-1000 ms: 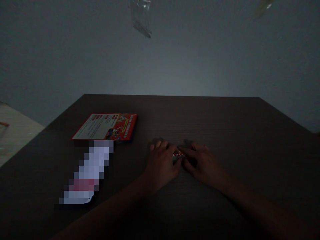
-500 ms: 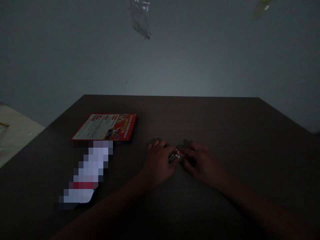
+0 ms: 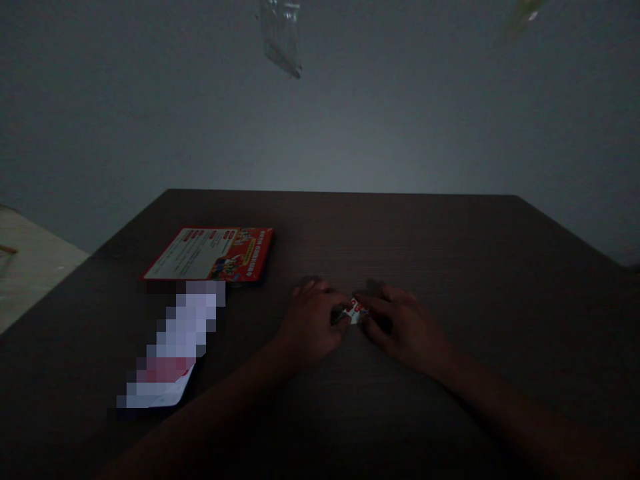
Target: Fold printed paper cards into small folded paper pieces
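Low over the dark table (image 3: 395, 247), both my hands meet around a small red-and-white piece (image 3: 355, 311) that looks like folded paper or a wrapper; the dim light hides its exact kind. The thumb and forefinger of my left hand (image 3: 313, 327) pinch its left edge, the other fingers resting forward on the wood. On the opposite side, my right hand (image 3: 410, 327) grips the right edge between thumb and forefinger. Part of the piece is covered by the fingertips.
A red-edged booklet or flat box (image 3: 205, 253) with printed text lies at the left. Nearer me is a lit, pixelated phone-like device (image 3: 173, 393), beside my left forearm. A clear plastic bag (image 3: 283, 40) hangs on the grey wall behind the table.
My left hand has shifted slightly left, and more of the red-and-white piece shows between the fingertips. My right hand has hardly moved.
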`<state>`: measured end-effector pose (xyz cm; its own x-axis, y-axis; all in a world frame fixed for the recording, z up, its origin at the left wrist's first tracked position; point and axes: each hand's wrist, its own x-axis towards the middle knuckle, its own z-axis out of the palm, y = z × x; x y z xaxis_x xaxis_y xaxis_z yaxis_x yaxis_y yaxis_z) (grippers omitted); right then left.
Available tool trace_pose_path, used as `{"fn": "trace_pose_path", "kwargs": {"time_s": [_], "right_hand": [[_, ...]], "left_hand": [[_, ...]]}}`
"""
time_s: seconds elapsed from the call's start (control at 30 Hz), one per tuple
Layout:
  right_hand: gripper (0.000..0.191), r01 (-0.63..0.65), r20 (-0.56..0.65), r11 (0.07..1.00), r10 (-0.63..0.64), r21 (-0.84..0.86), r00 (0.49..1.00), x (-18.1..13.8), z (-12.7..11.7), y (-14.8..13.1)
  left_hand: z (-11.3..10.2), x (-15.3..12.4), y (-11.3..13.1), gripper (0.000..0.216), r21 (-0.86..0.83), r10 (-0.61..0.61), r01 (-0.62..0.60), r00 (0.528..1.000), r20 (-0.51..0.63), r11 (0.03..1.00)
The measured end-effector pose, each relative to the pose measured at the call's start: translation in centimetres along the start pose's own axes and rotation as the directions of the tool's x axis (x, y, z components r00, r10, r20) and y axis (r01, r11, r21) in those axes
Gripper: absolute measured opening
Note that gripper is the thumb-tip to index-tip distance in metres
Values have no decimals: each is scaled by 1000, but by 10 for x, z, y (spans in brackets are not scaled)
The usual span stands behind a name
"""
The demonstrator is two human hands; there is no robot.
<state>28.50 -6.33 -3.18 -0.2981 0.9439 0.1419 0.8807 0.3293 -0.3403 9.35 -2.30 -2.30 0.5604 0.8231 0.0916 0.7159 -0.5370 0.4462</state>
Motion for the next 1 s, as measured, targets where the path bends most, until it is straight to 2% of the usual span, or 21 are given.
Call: {"fn": "trace_pose_path", "kwargs": {"time_s": [0.5, 0.73, 0.87, 1.0], "right_hand": [[38, 0, -2, 1000, 0, -12, 1000, 0, 0, 0], [37, 1, 4, 1000, -1, -8, 1000, 1, -3, -2], [37, 2, 5, 1000, -2, 1, 1000, 1, -2, -2], [44, -26, -8, 998, 26, 50, 1000, 1, -1, -1]], "left_hand": [[-10, -2, -13, 21, -17, -93, 95, 993, 66, 995], [-13, -1, -12, 25, -25, -97, 100, 989, 108, 995], [-9, -2, -10, 27, -31, -38, 41, 995, 87, 999], [-1, -5, -3, 21, -26, -27, 26, 1000, -1, 999]]}}
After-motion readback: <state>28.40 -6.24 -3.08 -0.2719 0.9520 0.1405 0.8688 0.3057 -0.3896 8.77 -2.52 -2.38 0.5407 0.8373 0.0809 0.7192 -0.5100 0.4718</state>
